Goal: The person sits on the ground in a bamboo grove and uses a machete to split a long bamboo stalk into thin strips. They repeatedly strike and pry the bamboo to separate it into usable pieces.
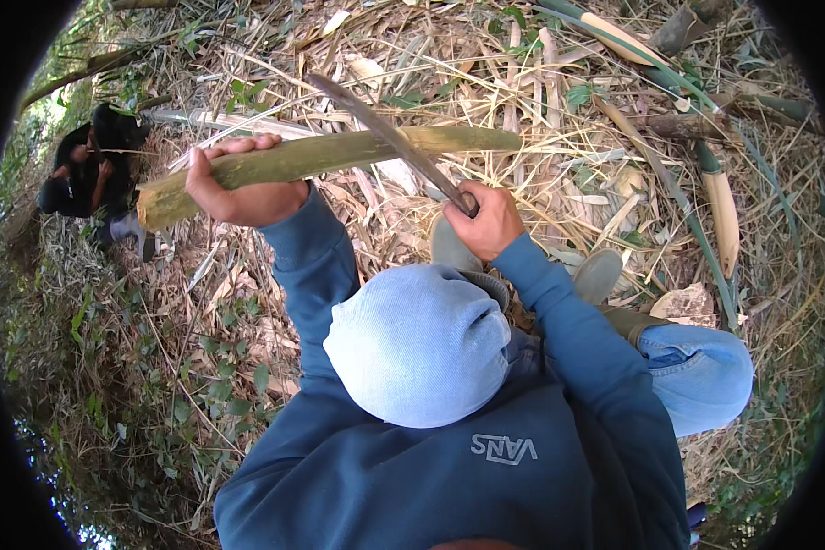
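My left hand (pixel 246 188) supports a thick green bamboo piece (pixel 312 158) near its cut left end, with the thumb in front and the fingers behind. The piece lies roughly level and tapers to a pale, shaved tip on the right. My right hand (pixel 488 220) is closed round the handle of a long dark machete (pixel 376 122). Its blade slants up and to the left, crossing over the bamboo right of the middle. Whether the edge bites into the bamboo cannot be made out.
Another person (pixel 92 165) in dark clothes is at the far left. Dry leaves and straw-like shavings (pixel 522 101) cover the ground. Split green bamboo lengths (pixel 720 206) lie at the right. My bent knee (pixel 417 344) is below the bamboo, with a boot (pixel 598 275) to its right.
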A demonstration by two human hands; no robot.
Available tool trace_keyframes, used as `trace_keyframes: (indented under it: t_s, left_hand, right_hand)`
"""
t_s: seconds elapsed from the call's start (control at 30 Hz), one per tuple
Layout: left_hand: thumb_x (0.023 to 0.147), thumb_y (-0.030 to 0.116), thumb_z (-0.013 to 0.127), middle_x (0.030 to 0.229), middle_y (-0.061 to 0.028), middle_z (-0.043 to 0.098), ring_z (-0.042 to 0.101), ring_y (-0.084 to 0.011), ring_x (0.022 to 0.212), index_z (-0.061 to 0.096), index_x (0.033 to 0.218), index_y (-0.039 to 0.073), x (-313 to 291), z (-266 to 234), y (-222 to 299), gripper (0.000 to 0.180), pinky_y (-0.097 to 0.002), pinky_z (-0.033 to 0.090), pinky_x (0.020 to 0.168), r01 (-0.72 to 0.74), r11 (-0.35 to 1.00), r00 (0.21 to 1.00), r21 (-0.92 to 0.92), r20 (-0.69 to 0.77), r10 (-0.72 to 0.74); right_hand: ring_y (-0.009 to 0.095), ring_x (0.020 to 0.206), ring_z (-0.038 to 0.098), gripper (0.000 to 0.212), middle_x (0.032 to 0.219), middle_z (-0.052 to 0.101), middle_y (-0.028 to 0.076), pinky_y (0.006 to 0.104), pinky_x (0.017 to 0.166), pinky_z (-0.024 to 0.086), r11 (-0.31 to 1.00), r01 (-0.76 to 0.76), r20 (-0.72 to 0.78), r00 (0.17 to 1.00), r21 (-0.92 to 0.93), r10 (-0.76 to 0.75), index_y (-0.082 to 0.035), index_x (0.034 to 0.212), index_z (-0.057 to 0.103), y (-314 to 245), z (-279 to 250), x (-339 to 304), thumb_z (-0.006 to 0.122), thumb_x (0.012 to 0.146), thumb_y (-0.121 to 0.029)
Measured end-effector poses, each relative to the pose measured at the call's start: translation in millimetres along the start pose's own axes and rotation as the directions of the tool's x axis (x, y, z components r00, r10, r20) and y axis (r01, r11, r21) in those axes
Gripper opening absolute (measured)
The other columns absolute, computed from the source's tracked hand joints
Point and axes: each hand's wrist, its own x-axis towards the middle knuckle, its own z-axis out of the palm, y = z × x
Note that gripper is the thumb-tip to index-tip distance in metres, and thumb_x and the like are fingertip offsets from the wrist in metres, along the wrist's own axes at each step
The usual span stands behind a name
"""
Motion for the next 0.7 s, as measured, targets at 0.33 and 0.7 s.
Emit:
trace_keyframes:
  t_s: [0.33,0.7]
  left_hand:
    - [0.090,0.034,0.044,0.059,-0.0111,0.055,0.058,-0.0210,0.056,0.052,0.076,0.007,1,-5,-4,0.031,-0.0342,0.053,0.053,-0.006,1.000,0.998,0.007,0.060,0.005]
    - [0.091,0.038,0.043,0.063,-0.0084,0.055,0.057,-0.0216,0.055,0.052,0.075,0.009,-11,0,0,0.035,-0.0342,0.051,0.052,-0.009,0.999,0.996,-0.034,0.086,0.012]
  right_hand:
    - [0.035,0.051,0.055,0.022,0.059,0.055,0.019,0.0378,0.053,0.044,0.999,-0.037,0.012,0.999,0.040,0.037,0.001,0.079,0.060,-9,-5,0,0.070,0.069,-0.016]
    - [0.028,0.049,0.055,0.019,0.055,0.052,0.017,0.0369,0.052,0.043,0.998,0.008,0.028,1.000,0.059,-0.009,0.001,0.078,0.063,-20,-12,-4,0.069,0.073,-0.016]
